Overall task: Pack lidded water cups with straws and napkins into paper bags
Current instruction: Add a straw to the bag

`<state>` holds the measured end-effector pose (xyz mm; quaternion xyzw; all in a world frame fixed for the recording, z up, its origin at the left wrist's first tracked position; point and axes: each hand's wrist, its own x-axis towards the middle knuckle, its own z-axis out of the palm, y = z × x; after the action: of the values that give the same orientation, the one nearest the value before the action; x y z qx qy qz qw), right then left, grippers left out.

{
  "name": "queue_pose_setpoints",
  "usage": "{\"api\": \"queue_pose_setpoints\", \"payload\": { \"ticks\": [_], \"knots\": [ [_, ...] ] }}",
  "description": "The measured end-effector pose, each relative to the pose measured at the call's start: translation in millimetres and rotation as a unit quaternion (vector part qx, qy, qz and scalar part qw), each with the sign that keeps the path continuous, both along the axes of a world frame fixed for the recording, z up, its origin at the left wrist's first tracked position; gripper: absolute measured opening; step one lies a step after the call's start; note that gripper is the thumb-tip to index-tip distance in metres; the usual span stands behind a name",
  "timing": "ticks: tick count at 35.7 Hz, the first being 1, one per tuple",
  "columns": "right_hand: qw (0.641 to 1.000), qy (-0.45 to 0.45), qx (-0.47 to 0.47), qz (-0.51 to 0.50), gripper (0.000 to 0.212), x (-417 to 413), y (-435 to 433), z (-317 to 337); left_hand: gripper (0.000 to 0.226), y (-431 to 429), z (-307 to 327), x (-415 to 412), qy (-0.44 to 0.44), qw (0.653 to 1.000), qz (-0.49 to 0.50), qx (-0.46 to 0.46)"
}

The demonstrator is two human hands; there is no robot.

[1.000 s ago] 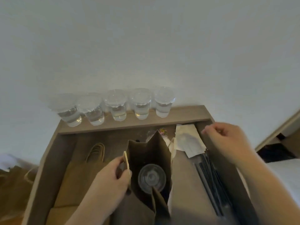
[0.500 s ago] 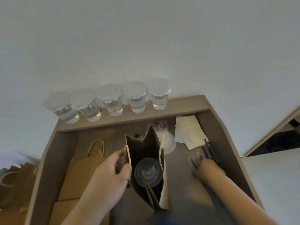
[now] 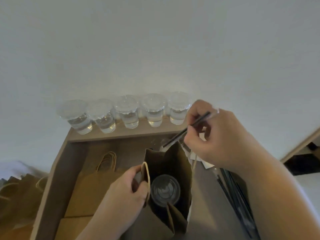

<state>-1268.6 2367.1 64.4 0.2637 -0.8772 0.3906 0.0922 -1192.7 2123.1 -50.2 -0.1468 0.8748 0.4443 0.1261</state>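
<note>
Brown paper bag [image 3: 161, 160] stands open near the middle of the tray [image 3: 57, 170], with one lidded cup [image 3: 165, 190] already upright inside. The left hand [image 3: 128, 191] pinches the bag's left rim, keeping the mouth wide. The right hand [image 3: 220, 135], raised over the bag's far right corner, pinches a black straw [image 3: 186, 129] that is aimed at the opening but not yet in. White napkins [image 3: 207, 164] lie under that hand, none visibly packed. Five filled cups [image 3: 129, 113] line the far ledge [image 3: 121, 134] and flat bags [image 3: 93, 187] lie to the left, so most of the packing remains.
</note>
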Motion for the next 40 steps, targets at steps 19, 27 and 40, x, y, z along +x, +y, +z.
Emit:
{"api": "queue_pose_setpoints", "payload": {
  "ticks": [19,27,40],
  "knots": [
    [0.982,-0.045,0.181,-0.043,0.007,1.1,-22.3,-8.4,0.036,-15.7,-5.5,-6.5,0.018,0.999,-0.012,0.045],
    [0.979,-0.135,0.136,-0.067,0.051,14.0,-16.2,-27.1,0.041,-19.0,-8.7,-11.8,0.048,0.998,-0.023,0.024],
    [0.894,-0.375,0.212,-0.123,0.077,74.2,-4.1,-79.7,0.06,-27.0,-7.9,-59.3,0.137,0.988,-0.052,0.057]
  ]
}}
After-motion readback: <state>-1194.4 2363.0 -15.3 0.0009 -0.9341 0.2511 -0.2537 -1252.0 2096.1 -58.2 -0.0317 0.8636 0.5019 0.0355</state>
